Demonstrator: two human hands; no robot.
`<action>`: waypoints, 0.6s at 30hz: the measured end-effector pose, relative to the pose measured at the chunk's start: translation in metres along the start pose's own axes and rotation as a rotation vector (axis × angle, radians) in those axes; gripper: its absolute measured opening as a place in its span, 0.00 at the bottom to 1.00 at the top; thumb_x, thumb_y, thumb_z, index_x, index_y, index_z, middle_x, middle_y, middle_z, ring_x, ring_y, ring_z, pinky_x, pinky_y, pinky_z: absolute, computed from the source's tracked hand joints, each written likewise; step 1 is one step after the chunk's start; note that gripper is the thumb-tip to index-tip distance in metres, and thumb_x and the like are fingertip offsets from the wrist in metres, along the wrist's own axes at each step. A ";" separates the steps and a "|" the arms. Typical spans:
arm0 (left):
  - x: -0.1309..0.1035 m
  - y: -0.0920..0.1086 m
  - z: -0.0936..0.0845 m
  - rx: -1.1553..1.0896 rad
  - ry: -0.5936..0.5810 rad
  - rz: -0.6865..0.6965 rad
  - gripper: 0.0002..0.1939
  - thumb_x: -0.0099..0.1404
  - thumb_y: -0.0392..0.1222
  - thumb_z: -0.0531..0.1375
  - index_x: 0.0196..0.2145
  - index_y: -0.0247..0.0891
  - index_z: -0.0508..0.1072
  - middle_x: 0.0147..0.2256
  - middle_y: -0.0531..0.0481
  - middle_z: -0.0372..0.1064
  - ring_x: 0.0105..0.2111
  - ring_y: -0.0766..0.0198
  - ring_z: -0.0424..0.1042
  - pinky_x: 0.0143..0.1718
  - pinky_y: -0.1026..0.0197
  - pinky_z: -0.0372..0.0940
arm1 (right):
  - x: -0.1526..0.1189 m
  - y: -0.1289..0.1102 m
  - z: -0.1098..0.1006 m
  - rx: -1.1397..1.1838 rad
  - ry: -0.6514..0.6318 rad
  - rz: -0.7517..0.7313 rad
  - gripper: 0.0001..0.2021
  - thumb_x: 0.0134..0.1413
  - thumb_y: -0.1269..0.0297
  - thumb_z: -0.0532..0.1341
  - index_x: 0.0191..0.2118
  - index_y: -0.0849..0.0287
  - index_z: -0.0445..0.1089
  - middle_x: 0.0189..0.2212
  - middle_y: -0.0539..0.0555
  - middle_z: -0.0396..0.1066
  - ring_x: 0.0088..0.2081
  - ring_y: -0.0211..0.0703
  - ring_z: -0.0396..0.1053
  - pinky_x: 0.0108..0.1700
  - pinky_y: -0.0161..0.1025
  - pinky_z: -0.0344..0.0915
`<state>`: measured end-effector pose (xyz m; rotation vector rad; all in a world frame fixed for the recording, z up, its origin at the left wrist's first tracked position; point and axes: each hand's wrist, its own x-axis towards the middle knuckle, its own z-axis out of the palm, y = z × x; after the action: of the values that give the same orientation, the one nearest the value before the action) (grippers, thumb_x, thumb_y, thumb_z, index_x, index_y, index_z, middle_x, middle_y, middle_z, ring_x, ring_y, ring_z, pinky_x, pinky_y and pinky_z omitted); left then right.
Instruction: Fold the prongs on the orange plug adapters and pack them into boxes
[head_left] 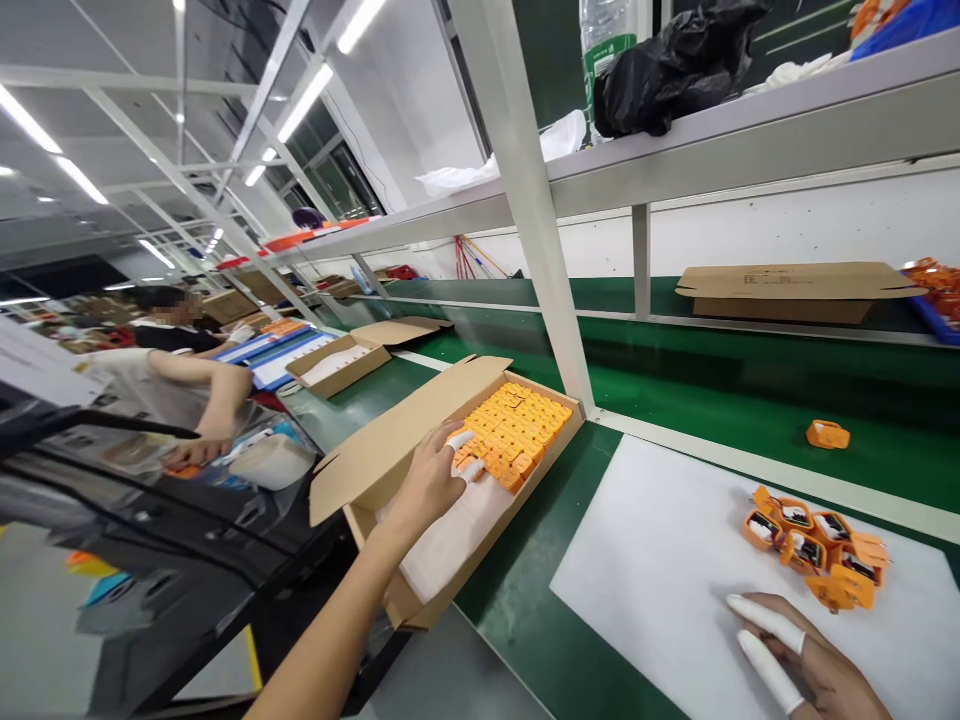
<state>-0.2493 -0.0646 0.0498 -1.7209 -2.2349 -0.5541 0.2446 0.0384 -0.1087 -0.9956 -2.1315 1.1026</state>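
My left hand (435,475) reaches into an open cardboard box (551,450), with white finger covers on its thumb and a finger. Those fingertips pinch at an orange plastic part (466,453) on the near left edge of the packed rows; the fingers partly hide it. Tightly set orange parts (517,425) fill the far half of the box, and a white sheet (457,535) lies in the near half. At the lower right, my right hand (802,650) is open above a white mat (645,540), two covered fingers stretched out. Beside it sits a cluster of orange housings (814,545) with dark and white insides.
One orange part (828,434) lies on the green conveyor strip (697,400) behind the mat. A white post (540,220) rises beside the box's far corner. A flat cardboard box (795,290) stands at the back. Co-workers (187,380) sit at the left.
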 end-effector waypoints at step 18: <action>-0.002 0.252 0.072 -0.712 -0.356 0.628 0.10 0.69 0.37 0.56 0.37 0.41 0.79 0.50 0.42 0.77 0.46 0.54 0.79 0.50 0.55 0.74 | 0.056 -0.107 -0.113 -0.348 0.191 -0.225 0.19 0.68 0.64 0.53 0.62 0.51 0.60 0.48 0.59 0.69 0.48 0.49 0.72 0.51 0.49 0.73</action>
<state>-0.0035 0.0221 0.0192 -2.9059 -1.5881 -1.0118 0.2548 0.0921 0.0469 -0.9375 -2.2519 0.5181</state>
